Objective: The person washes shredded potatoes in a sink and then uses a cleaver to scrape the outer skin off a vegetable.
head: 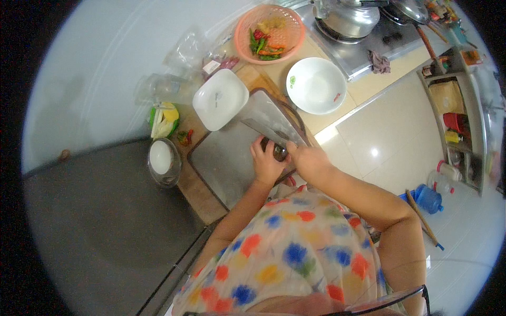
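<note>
My left hand [264,165] presses a dark, glossy, rounded food item [280,152] against the grey cutting board [221,156], fingers curled over it. What food it is I cannot tell for sure. In my right hand [313,162] is a cleaver [261,127]. Its wide blade points up and to the left over the board, beside the dark item. Whether the edge touches the item is hidden by my fingers. Just beyond the board lies a white squarish dish [221,98]. To its right stands a white bowl [316,85] with small printed marks.
A pink plastic basket [239,43] holds green and red peppers. Beyond it, a metal kettle [350,21] sits on the stove [357,65]. A clear bowl [169,179] with a white oval thing inside stands at the counter's left edge, near small peppers [185,137].
</note>
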The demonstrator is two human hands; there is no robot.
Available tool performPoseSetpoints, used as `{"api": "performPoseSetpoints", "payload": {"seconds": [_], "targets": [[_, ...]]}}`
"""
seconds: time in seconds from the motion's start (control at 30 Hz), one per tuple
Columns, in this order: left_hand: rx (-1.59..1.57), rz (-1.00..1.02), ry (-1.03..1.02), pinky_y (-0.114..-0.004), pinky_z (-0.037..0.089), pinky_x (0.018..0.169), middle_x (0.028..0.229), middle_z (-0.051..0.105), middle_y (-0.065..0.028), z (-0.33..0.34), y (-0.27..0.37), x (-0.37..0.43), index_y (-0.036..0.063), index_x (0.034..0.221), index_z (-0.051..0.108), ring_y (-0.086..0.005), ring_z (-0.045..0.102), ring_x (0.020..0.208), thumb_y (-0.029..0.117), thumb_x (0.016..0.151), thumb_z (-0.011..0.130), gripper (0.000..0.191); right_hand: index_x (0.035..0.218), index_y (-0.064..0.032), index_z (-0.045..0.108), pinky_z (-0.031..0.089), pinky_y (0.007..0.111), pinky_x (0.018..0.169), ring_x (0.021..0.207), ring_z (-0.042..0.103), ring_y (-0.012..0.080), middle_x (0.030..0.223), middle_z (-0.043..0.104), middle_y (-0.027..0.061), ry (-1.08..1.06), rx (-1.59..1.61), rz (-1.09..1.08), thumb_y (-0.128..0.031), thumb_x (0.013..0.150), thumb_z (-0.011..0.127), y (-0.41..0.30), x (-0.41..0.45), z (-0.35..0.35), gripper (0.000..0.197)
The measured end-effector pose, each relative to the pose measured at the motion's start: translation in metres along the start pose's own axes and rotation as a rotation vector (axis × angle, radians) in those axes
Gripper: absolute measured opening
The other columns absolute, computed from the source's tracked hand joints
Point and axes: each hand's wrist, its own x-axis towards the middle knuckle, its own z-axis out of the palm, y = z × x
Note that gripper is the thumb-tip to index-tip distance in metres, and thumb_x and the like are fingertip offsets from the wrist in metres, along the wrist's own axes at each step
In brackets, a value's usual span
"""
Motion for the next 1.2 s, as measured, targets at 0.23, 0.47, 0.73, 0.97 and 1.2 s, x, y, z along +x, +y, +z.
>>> {"api": "performPoseSetpoints", "payload": {"seconds": [0.23,0.47,0.73,0.97,1.2], "targets": [[0.027,-0.013,-0.054,-0.047,0.039,0.085,0.115,0.038,-0.0202,-0.008,0.005,0.004,0.0056,0.103,0.052,-0.0378,0.037,0.103,0.026,0.056,0.077,0.057,0.098,-0.0017,0.042,0.051,0.04,0.061,0.072,0.062,0.0339,0.085,0.06,0.0206,-0.1,-0.009,0.072,-0.009,0.076,0.053,0.002,-0.029,-0.013,0.026],[0.01,0.05,-0.008,-0.046,0.039,0.085,0.115,0.038,-0.0188,-0.007,0.0,0.005,0.0071,0.103,0.054,-0.0379,0.038,0.102,0.024,0.055,0.077,0.055,0.099,-0.0019,0.041,0.051,0.042,0.061,0.071,0.062,0.0339,0.084,0.06,0.0192,-0.092,0.048,0.024,-0.01,0.077,0.054,0.001,0.013,0.0,0.027],[0.014,-0.015,-0.054,-0.045,0.039,0.084,0.114,0.039,-0.0184,-0.009,0.006,0.001,0.0088,0.102,0.055,-0.0379,0.038,0.103,0.025,0.055,0.076,0.054,0.098,-0.0031,0.042,0.051,0.042,0.062,0.074,0.063,0.0334,0.082,0.062,0.0194,-0.041,0.047,0.08,-0.01,0.078,0.053,-0.002,-0.017,0.0,0.024],[-0.03,-0.001,0.009,-0.046,0.038,0.086,0.114,0.038,-0.0184,-0.006,0.0,0.003,0.009,0.103,0.055,-0.0376,0.038,0.102,0.024,0.056,0.076,0.054,0.098,-0.0028,0.043,0.051,0.043,0.062,0.074,0.062,0.0336,0.083,0.061,0.0195,-0.064,0.022,0.028,-0.012,0.08,0.049,0.006,0.01,0.005,0.021],[-0.001,-0.009,-0.016,-0.046,0.038,0.086,0.114,0.039,-0.0174,-0.009,0.0,0.004,0.0094,0.104,0.055,-0.0375,0.038,0.102,0.024,0.056,0.077,0.054,0.108,-0.0016,0.039,0.048,0.041,0.063,0.075,0.06,0.0335,0.084,0.06,0.0197,-0.133,0.032,0.083,-0.014,0.067,0.064,0.008,0.015,0.012,0.05]]}}
